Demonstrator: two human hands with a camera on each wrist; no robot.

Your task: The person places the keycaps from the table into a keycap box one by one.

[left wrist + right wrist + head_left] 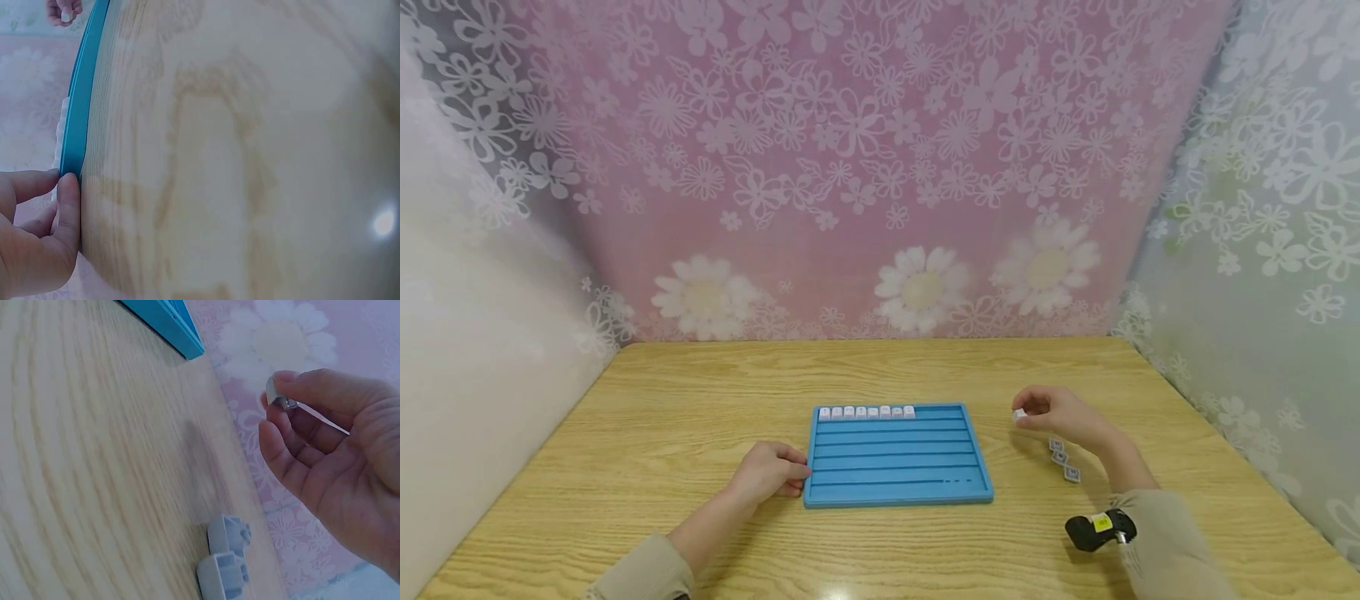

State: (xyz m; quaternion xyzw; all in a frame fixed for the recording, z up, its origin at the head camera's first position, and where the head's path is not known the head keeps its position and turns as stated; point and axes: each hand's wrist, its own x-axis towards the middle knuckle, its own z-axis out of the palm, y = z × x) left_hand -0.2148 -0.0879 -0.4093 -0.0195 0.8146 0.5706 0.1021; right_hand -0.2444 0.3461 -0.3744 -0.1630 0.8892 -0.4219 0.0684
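A blue ridged tray [891, 462] lies on the table, with a row of several white keycaps [872, 412] along its far groove, starting from the left. My left hand [769, 471] grips the tray's left edge; in the left wrist view its thumb and a finger [37, 184] pinch the blue rim. To the right of the tray, my right hand [1063, 417] holds one white keycap [1018, 415] above the table. The right wrist view shows that keycap [275, 392] between thumb and fingers, its hollow underside partly visible. Three loose keycaps [1059, 457] lie below this hand.
The loose keycaps [222, 575] rest on the wood-grain table [700, 400], their stems showing in the right wrist view. A black wrist device [1097, 531] with a yellow label sits at the right sleeve. Flowered cloth [880, 167] hangs behind the table and at its sides.
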